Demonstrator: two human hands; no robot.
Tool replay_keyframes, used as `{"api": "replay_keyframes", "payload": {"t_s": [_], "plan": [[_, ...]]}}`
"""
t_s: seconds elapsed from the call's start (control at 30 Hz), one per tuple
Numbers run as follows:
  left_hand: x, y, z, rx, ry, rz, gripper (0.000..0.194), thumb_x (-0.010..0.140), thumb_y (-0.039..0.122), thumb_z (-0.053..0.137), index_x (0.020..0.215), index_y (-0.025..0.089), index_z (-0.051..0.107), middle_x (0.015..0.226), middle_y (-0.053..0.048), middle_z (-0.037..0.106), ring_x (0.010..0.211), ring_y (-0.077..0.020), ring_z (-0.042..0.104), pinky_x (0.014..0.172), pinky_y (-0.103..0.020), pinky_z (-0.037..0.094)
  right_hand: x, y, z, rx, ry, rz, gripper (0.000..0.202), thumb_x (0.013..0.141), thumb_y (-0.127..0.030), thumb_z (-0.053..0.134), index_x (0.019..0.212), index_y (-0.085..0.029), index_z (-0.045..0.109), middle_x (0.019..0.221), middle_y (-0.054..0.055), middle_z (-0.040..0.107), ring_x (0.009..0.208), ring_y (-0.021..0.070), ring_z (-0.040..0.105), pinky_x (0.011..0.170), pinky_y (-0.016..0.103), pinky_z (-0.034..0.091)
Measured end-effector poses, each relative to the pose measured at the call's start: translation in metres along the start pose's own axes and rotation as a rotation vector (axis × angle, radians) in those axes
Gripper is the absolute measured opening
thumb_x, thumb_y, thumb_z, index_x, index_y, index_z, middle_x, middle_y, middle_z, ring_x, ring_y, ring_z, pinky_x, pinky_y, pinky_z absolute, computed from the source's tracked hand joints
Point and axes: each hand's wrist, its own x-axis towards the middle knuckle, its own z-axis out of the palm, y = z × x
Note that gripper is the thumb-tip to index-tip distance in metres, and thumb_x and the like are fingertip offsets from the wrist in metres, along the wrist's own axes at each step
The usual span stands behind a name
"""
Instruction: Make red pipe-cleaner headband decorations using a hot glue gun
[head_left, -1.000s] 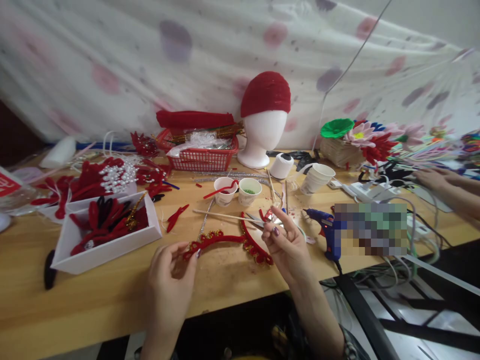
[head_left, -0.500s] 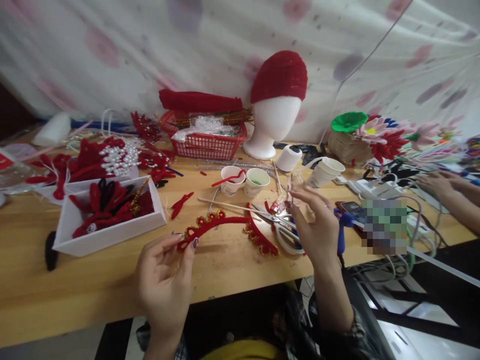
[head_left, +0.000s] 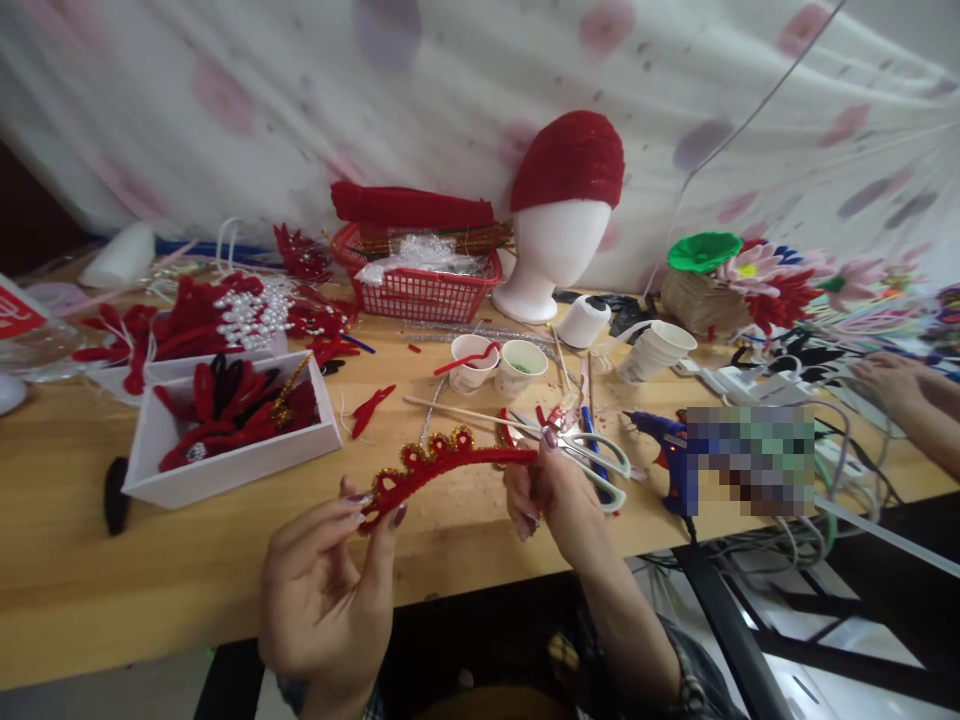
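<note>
Between my two hands a curved red fuzzy strip [head_left: 450, 462] with gold-edged loops along its left half is held above the table. My left hand [head_left: 330, 585] pinches its left end between thumb and fingers. At the plain right end, my right hand [head_left: 559, 500] grips the strip with thumb and fingers. Behind and beside my right hand lie scissors [head_left: 600, 462] with pale handles, partly over a round plate whose contents are mostly hidden. A wooden stick [head_left: 465, 414] reaches left from the scissors.
A blue glue gun [head_left: 671, 455] stands to the right near cables. At left is a white box [head_left: 240, 470] of red and black pieces. Behind are paper cups [head_left: 520, 368], a red basket [head_left: 420, 295] and a white foam head [head_left: 562, 240]. Another person's hands [head_left: 892, 385] are at far right.
My right hand has moved left and down from over the scissors and taken hold of the strip's right end. The glue gun shows more fully. My left hand keeps its pinch.
</note>
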Motion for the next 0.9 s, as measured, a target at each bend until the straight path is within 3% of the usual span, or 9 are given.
{"api": "replay_keyframes", "payload": {"t_s": [0.27, 0.5, 0.9], "plan": [[-0.002, -0.003, -0.002, 0.006, -0.016, -0.016, 0.026, 0.069, 0.009, 0.082, 0.082, 0.016, 0.060, 0.087, -0.001, 0.062, 0.081, -0.0146, 0.066, 0.078, -0.038, 0.066, -0.003, 0.000, -0.002, -0.069, -0.014, -0.045, 0.052, 0.097, -0.062, 0.044, 0.063, -0.023, 0.042, 0.050, -0.007, 0.039, 0.043, 0.0109, 0.044, 0.046, 0.026, 0.035], [-0.001, -0.003, -0.002, -0.010, -0.045, -0.045, 0.026, 0.071, 0.008, 0.081, 0.083, 0.016, 0.059, 0.087, -0.001, 0.062, 0.082, -0.0142, 0.064, 0.076, -0.035, 0.066, -0.002, 0.009, -0.007, -0.382, 0.065, -0.261, 0.051, 0.105, -0.050, 0.035, 0.063, -0.023, 0.046, 0.053, -0.002, 0.049, 0.053, 0.0135, 0.047, 0.055, 0.029, 0.037], [-0.002, -0.003, 0.000, -0.058, -0.039, -0.097, 0.024, 0.074, 0.007, 0.077, 0.089, 0.016, 0.060, 0.091, -0.003, 0.061, 0.087, -0.0136, 0.067, 0.082, -0.034, 0.064, -0.004, 0.011, -0.008, -0.392, -0.009, -0.242, 0.043, 0.107, -0.046, 0.032, 0.073, -0.023, 0.046, 0.059, -0.004, 0.047, 0.055, 0.0124, 0.046, 0.058, 0.028, 0.037]]}}
